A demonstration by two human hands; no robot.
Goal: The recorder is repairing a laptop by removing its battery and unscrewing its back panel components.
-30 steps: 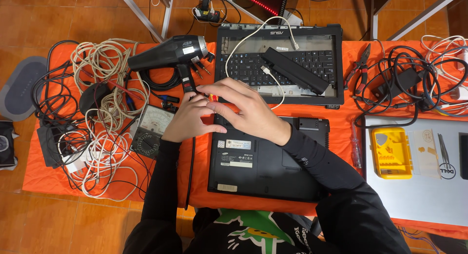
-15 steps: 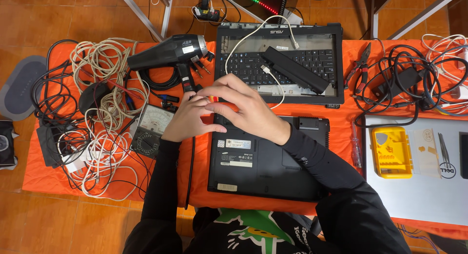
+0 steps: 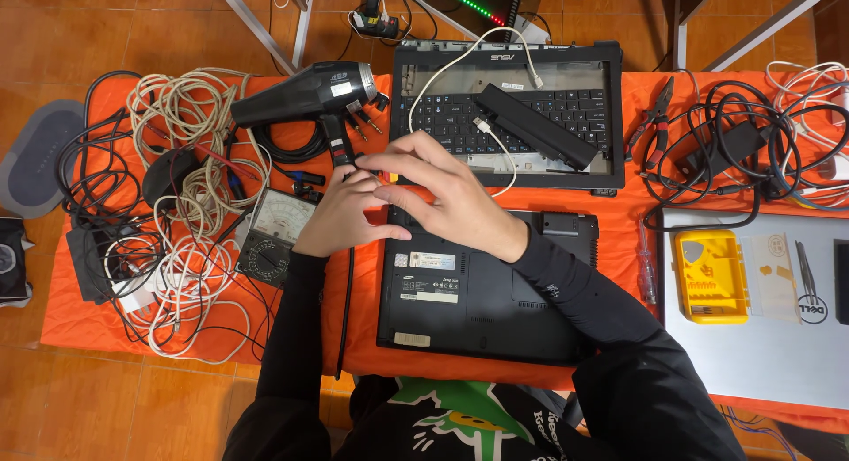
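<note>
Nearest, at 6 o'clock: black laptop [image 3: 482, 293] lying bottom-up on the orange-covered bench [image 3: 354, 337], label stickers showing. Both hands meet over its far-left corner. Left hand [image 3: 340, 215] sits at the corner's edge, fingers curled toward the right hand; grip narrow, can't tell what's pinched, if anything. Right hand [image 3: 442, 191] arches over the corner w/ fingers spread and bent, thumb toward the left hand; a small orange-red bit shows just under its fingers, too hidden to name, so grip can't be told for sure. At 9 o'clock of the hands: analog multimeter [image 3: 276, 236], then a heap of white and black cables [image 3: 168, 205]. At 3 o'clock: yellow screwdriver-bit case [image 3: 710, 275] on a silver laptop lid [image 3: 752, 337]. Farther, 11 o'clock: black hair dryer [image 3: 305, 91]. At 12 o'clock: opened laptop keyboard deck [image 3: 508, 116] w/ a long black battery pack [image 3: 535, 125] lying across the keys. At 2 o'clock: pliers [image 3: 654, 116] beside tangled black adapter leads [image 3: 734, 147]
</note>
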